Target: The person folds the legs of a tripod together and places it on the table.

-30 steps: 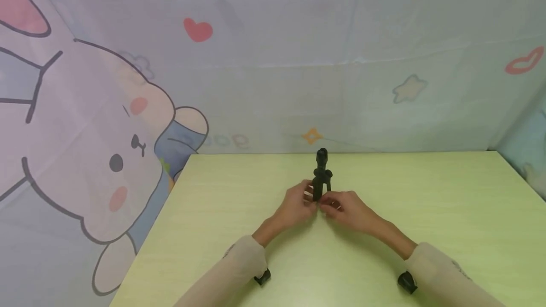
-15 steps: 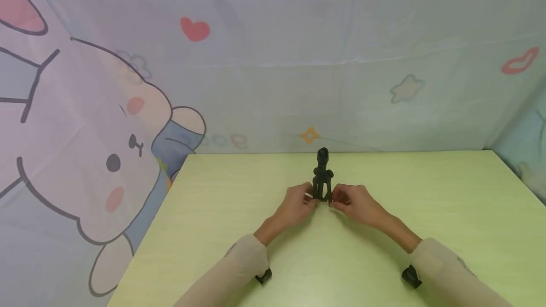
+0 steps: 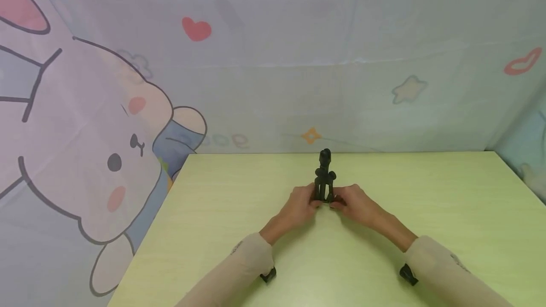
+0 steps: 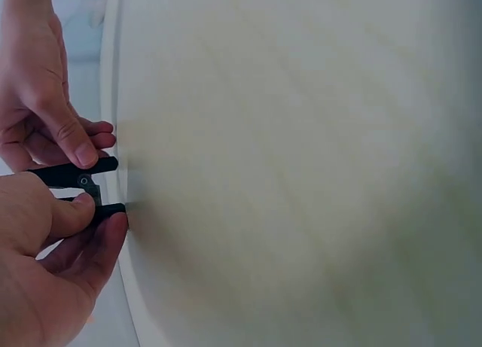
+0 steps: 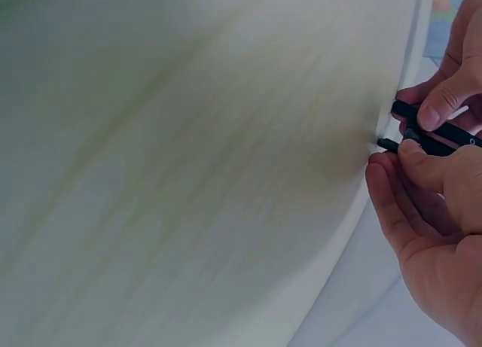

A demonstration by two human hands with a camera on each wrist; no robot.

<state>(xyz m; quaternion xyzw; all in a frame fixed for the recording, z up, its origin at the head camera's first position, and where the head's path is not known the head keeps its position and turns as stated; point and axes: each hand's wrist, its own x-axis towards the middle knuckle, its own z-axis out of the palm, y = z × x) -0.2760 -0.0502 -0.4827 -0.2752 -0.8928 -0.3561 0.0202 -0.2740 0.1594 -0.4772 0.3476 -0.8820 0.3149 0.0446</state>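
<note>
A small black mini tripod (image 3: 325,170) stands upright between the two hands in the head view, its head topmost and a gap showing between its legs. My left hand (image 3: 300,205) pinches the foot of the left leg; the left wrist view shows its thumb on that black leg (image 4: 113,209). On the other side, my right hand (image 3: 356,203) grips the right leg low down, thumb and fingers on it in the right wrist view. Between the legs a short hinged brace (image 4: 89,185) shows in the left wrist view. Parts of the legs are hidden behind the fingers.
Under the hands lies a pale yellow-green table (image 3: 239,179). Its far edge meets a hanging cloth backdrop (image 3: 273,94) printed with a rabbit, hearts and stars. Black wrist devices (image 3: 268,275) hang below both sleeve cuffs.
My right hand has moved from the front of the tripod's base to its right leg. The legs stand wider apart now. The tripod and my left hand have shifted slightly right.
</note>
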